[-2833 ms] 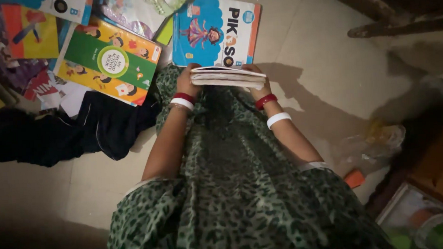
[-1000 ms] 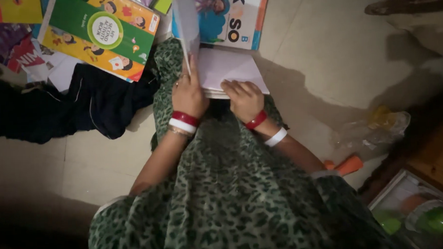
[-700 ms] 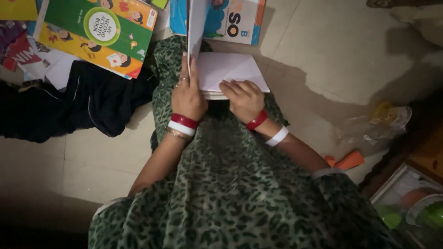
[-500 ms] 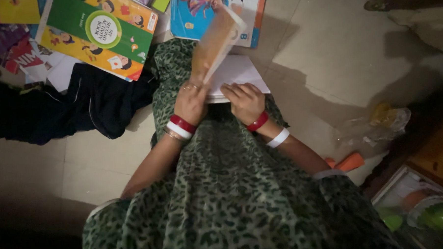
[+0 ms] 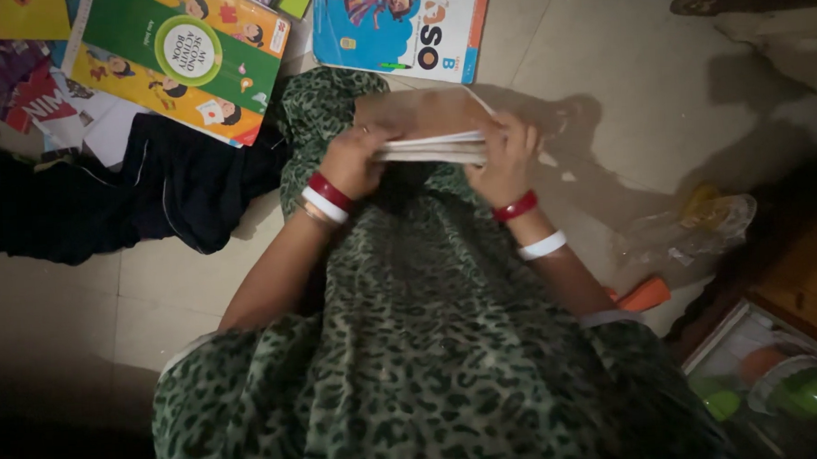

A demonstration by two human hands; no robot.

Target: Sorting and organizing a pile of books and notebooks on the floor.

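Note:
A thin notebook with a brown cover (image 5: 427,116) lies closed on my lap, which is covered by green leopard-print cloth (image 5: 410,284). My left hand (image 5: 350,159) grips its left edge, thumb on the cover. My right hand (image 5: 507,152) holds its right end, fingers curled over the page edges. Both wrists carry red and white bangles. The notebook's white page edges face me.
On the tiled floor ahead lie a blue picture book (image 5: 397,26) and a green-and-yellow activity book (image 5: 181,61) among other books. Dark clothing (image 5: 109,199) lies at left. At right are a crumpled plastic bag (image 5: 698,228), an orange object (image 5: 644,294) and a tray with green items (image 5: 776,380).
The notebook was open, with my left hand lifting the cover and my right hand flat on a white page. The cover has swung down shut, and both hands now grip the closed notebook's ends.

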